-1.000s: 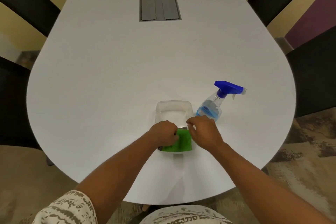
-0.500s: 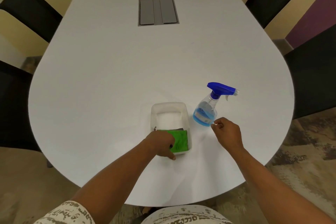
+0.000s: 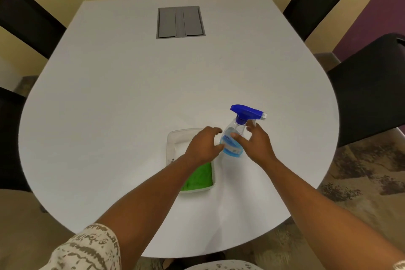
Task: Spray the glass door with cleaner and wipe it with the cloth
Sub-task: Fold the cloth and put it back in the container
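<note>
Blue-capped sprayer (image 3: 234, 138) is standing at 3 o'clock of tray (image 3: 173, 138); both hands are flanking it, left (image 3: 202, 146) and right (image 3: 255, 143) open, not gripping; cloth (image 3: 200, 176) is lying in tray; no door visible; spraying, wiping outstanding.

Both my arms reach forward, forearms bare. My left hand (image 3: 203, 146) hovers palm down, fingers spread loosely. My right hand (image 3: 256, 144) is open beside it, thumb and fingers curved apart.
</note>
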